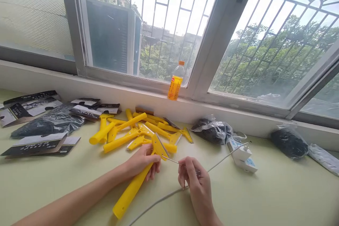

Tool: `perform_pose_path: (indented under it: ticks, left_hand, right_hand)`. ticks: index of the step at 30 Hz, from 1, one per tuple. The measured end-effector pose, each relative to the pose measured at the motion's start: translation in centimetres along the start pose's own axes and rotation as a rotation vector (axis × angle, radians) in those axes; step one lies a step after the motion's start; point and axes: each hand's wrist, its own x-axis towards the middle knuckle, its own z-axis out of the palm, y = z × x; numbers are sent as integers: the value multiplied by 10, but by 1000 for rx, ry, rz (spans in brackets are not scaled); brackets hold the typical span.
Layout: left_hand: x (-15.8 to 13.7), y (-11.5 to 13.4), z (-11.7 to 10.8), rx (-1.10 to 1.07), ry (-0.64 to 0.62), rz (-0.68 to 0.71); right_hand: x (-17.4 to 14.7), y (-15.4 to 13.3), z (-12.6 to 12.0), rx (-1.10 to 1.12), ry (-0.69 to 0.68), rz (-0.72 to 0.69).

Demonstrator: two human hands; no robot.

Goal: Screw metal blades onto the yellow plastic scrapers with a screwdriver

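A barred window [202, 35] spans the far side, above a pale green counter [278, 197]. On the counter, a loose heap of yellow scrapers [123, 141] lies just beyond the hands, with black-and-white card packaging [37, 144] to its left and a plastic bag of dark contents [212, 130] to its right.

Nearer, one yellow scraper [135, 190] is held apart from the heap, its handle slanting toward the lower left, its bladed head uppermost. The left hand [141, 162] is closed around it just below the head. The right hand [194, 180] is closed on a thin screwdriver [171, 160], most of whose grip is hidden by the fingers; a grey cable [161, 200] passes behind that hand.

Smallest of all, the driver's tip meets the scraper's head, though the exact contact is too small to make out. The step in hand looks like working a screw there; the next move calls for a steady left grip and the shaft kept in line while turning.
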Motion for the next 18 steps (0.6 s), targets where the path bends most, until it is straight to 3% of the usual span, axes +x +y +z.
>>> perform_pose_path:
  ticks: [18]
  left_hand:
    - [0, 1, 2, 62, -3, -9]
  right_hand:
    - [0, 2, -2, -19, -10, -10]
